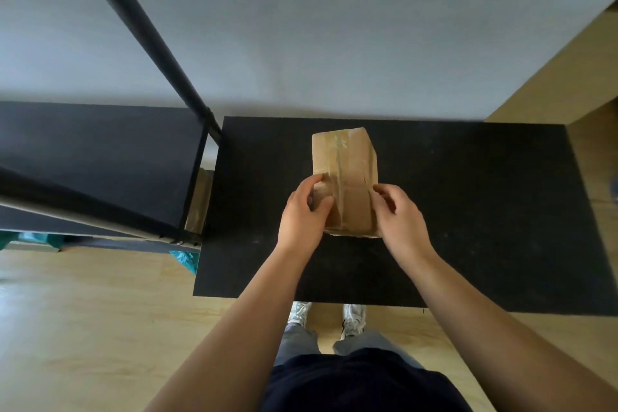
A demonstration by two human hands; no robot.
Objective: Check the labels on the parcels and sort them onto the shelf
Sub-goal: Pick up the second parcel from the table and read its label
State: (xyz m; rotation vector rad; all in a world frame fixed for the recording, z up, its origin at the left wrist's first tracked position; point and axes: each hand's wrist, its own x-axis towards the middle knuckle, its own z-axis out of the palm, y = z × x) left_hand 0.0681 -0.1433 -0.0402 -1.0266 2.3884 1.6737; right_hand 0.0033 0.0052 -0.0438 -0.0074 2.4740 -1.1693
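While both hands, left hand (pixel 302 217) and right hand (pixel 401 219), clasp the taped cardboard parcel (pixel 346 174) by its near end, its long axis points away and the black shelf (pixel 100 150) lies left.

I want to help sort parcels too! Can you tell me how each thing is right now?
Cardboard parcel: taped shut, held over the black table; no label visible on this side.
Left hand: gripping the parcel's left edge.
Right hand: gripping the parcel's right edge.
Black table: nothing else on it.
Black shelf: this level looks bare.
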